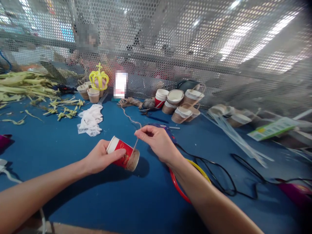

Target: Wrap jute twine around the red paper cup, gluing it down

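Note:
My left hand is closed around a red paper cup lying on its side, white rim to the left. Brown twine is wound round the cup's base end. My right hand pinches the twine strand just above the cup; the strand runs back over the blue table to a loose twine bundle near the mesh wall.
Twine-wrapped cups lie in a heap at the back centre, several more beside a yellow crown. White cloth, green leaf strips, black cables, red and yellow rings, clear plastic strips. A person sits behind the mesh.

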Available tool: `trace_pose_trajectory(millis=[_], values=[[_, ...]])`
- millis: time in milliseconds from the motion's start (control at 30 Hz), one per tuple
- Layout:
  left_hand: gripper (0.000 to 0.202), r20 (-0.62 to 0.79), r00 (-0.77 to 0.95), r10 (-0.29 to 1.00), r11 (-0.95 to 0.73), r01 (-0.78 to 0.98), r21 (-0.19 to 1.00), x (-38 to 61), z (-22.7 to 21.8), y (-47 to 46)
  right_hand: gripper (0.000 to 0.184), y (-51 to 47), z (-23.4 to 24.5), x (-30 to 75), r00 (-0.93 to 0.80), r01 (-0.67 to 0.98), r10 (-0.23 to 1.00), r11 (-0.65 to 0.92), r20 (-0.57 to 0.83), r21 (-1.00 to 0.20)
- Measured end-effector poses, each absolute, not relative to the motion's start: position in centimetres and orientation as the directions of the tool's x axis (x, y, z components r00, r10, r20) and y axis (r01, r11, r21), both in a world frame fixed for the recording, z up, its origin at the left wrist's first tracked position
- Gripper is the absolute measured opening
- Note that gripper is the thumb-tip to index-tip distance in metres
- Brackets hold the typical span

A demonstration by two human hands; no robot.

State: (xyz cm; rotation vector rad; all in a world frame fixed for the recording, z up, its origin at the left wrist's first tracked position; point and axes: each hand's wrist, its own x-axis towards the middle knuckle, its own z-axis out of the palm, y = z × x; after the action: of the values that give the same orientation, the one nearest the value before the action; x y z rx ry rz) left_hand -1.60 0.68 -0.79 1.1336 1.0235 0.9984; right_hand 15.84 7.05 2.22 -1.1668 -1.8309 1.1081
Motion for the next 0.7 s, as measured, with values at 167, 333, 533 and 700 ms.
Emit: trace_pose_trajectory(millis=[167,333,533,700], values=[[0.021,-0.051,0.246,0.968,0.064,-0.045,0.997,-1.54,-0.51,0.57,0.021,7.08,2.00,15.70,-0.385,0.332,0.919,0.222,0.084,-0.917],[0.023,0.034,0.256,0.966,-0.046,0.039,0.998,-1.61,-0.41,0.34,0.020,7.05,1.87,15.54,-0.413,0.363,0.909,0.229,0.065,-0.903],[0.027,0.195,0.269,0.943,-0.237,0.134,0.962,-1.87,-0.48,0.24,0.020,6.80,1.67,15.46,-0.436,0.390,0.898,0.242,0.053,-0.888],[0.028,0.322,0.271,0.907,-0.374,0.171,0.911,-1.89,-0.50,0.23,0.021,6.72,1.50,15.35,-0.447,0.402,0.894,0.233,0.033,-0.886]])
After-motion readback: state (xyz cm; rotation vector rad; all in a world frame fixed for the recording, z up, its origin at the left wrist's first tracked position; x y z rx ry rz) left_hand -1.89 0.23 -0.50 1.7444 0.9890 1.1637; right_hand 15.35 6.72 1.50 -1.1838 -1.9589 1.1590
